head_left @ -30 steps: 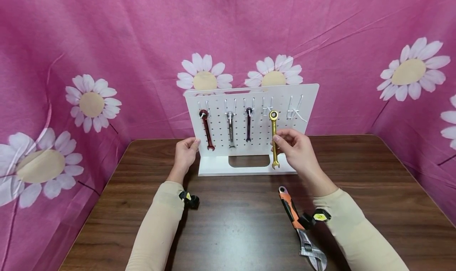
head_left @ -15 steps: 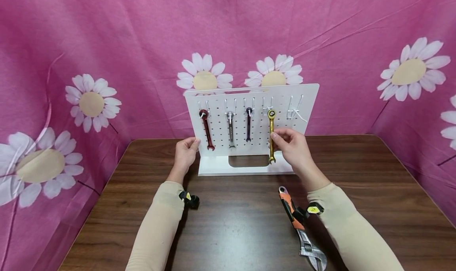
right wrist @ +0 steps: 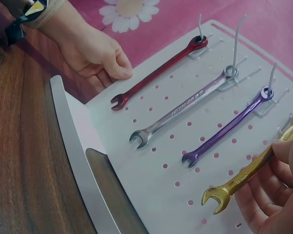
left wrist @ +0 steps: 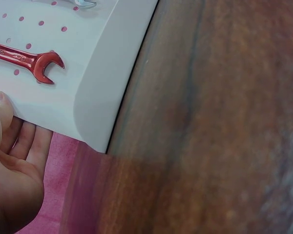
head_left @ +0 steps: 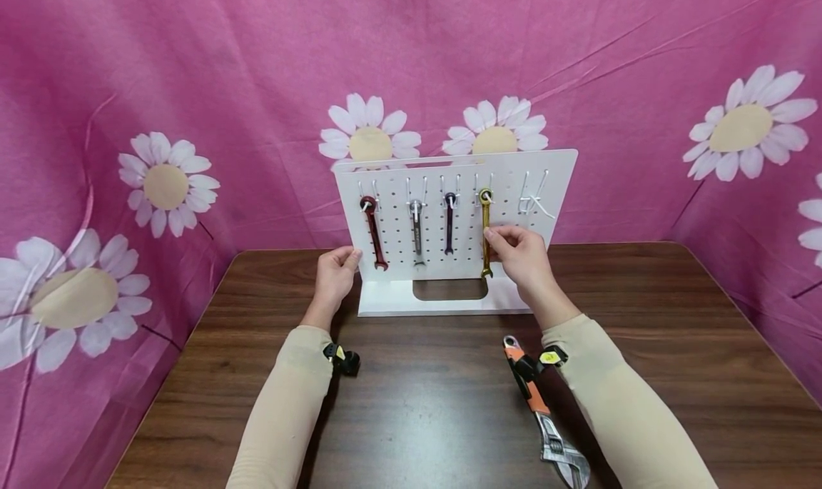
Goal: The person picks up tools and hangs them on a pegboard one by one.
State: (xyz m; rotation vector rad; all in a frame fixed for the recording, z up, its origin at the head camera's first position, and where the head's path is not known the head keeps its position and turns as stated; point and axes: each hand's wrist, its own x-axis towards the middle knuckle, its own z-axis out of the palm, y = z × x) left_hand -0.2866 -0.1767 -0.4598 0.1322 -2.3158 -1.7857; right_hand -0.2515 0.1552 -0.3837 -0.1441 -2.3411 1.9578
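A white pegboard stand [head_left: 398, 250] stands on the table. The left hand [head_left: 335, 278] pinches its left edge, thumb in front and fingers behind, as the left wrist view shows. In the right hand [head_left: 523, 257] a gold combination wrench [right wrist: 244, 180] is pinched by its shaft, upright against the board. Its ring end sits at the fourth hook, the hook's tip showing in the ring. Left of it hang a red wrench [head_left: 374, 235], a silver wrench [head_left: 417, 232] and a purple wrench [head_left: 449, 225], each by its ring end on a hook.
An adjustable wrench [head_left: 546, 421] with an orange and black handle lies on the wooden table [head_left: 411, 403], partly under the right wrist's camera. A bare hook [head_left: 533, 200] sticks out at the board's right. Pink flowered cloth [head_left: 411, 61] surrounds the table.
The right hand has moved left, up and toward the board with the gold wrench, bringing its ring end onto the fourth hook. The left hand stays on the board's edge.
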